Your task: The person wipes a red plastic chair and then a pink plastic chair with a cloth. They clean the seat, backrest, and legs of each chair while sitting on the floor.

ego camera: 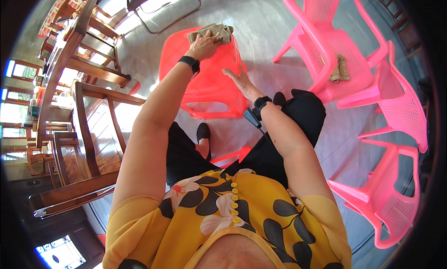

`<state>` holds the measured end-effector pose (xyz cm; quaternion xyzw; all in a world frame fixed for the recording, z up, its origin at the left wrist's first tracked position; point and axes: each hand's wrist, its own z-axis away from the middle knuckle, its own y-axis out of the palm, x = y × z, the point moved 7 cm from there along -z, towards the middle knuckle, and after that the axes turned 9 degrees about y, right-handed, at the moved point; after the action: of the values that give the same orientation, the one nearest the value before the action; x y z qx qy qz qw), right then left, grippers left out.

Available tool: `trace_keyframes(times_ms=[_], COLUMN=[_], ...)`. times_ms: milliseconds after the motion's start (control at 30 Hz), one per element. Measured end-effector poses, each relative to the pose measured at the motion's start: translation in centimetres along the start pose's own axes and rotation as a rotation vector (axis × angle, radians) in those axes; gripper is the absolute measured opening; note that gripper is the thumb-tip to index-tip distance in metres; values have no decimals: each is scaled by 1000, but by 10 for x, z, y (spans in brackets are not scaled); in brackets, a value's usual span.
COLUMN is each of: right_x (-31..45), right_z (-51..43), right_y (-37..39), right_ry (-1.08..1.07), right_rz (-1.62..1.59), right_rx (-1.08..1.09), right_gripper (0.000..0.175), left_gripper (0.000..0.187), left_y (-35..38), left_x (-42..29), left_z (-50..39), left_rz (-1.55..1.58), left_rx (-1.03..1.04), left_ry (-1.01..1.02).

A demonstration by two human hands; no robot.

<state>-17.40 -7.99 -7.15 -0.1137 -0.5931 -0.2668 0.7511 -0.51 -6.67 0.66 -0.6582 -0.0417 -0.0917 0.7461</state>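
Note:
Before me stands a red plastic stool with a glossy seat. At the far edge of that seat, my left hand presses on a folded brown-grey cloth, fingers spread over it. My right hand is at the stool's right edge, thumb pointing over the seat and apart from the fingers. It holds no cloth, and whether it touches the stool is hard to tell. A small dark device with a cable hangs by the right wristband.
A pink plastic armchair at the right bears another brown cloth. More pink chairs lie or stand nearer me. Wooden furniture crowds the left. A metal-framed chair is beyond the stool. Something red lies between my legs.

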Motion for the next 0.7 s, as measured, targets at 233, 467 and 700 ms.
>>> trace_keyframes(times_ms=[233, 467, 700], right_x=[-37, -23, -35], right_z=[-22, -15, -27], right_y=[-4, -4, -9], right_ry=[109, 37, 83], right_rz=[37, -42, 60], right_rx=[-65, 129, -47], right_gripper=[106, 103, 70], left_gripper=[53, 40, 47], left_y=[16, -20, -20], left_x=[8, -108, -123], left_z=[-12, 81, 184], left_rz=[71, 303, 248], left_rx=[-171, -480, -427], left_ry=[-202, -301, -342])
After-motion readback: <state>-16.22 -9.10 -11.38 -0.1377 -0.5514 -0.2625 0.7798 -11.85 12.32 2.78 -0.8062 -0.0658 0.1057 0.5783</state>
